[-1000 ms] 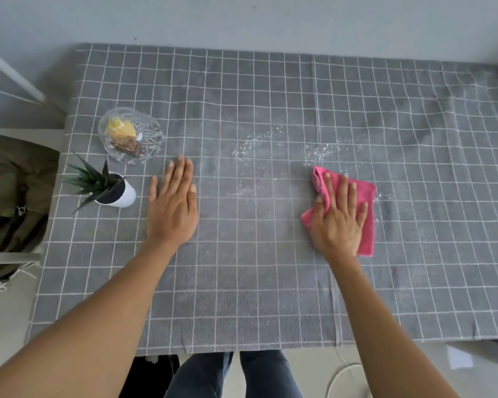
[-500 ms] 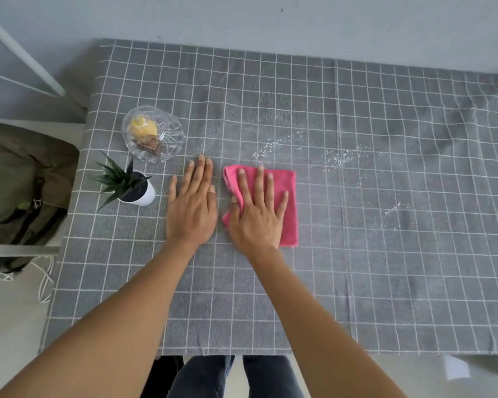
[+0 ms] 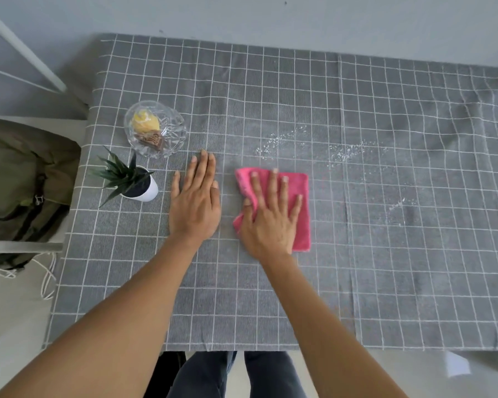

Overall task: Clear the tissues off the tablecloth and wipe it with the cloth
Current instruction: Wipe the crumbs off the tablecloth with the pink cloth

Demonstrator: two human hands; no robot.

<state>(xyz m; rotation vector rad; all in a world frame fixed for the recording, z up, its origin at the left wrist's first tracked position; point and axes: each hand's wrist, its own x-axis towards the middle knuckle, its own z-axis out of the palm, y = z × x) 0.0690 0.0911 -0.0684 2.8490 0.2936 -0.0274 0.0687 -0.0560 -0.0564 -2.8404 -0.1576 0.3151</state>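
Pink cloth (image 3: 298, 208) is pressed flat onto the grey checked tablecloth (image 3: 385, 268) under the right hand (image 3: 270, 216), whose fingers are laid straight and slightly spread over it, the thumb at the cloth's near-left edge. The left hand (image 3: 194, 202) is laid palm-down just beside it, fingers straight and held together, apparently so that the fabric is kept from sliding. No tissues can be seen on the tablecloth, so the clearing step is judged done and the wiping step is judged to be in hand. White specks (image 3: 282, 140) are scattered beyond the right hand's fingertips, and more lie further to its right. A stroke forward and to the right over those specks is probably called for next. Both forearms are stretched forward over the near edge. Left of the left hand, a small potted plant (image 3: 135, 183) and a glass dish (image 3: 156, 129) are set.
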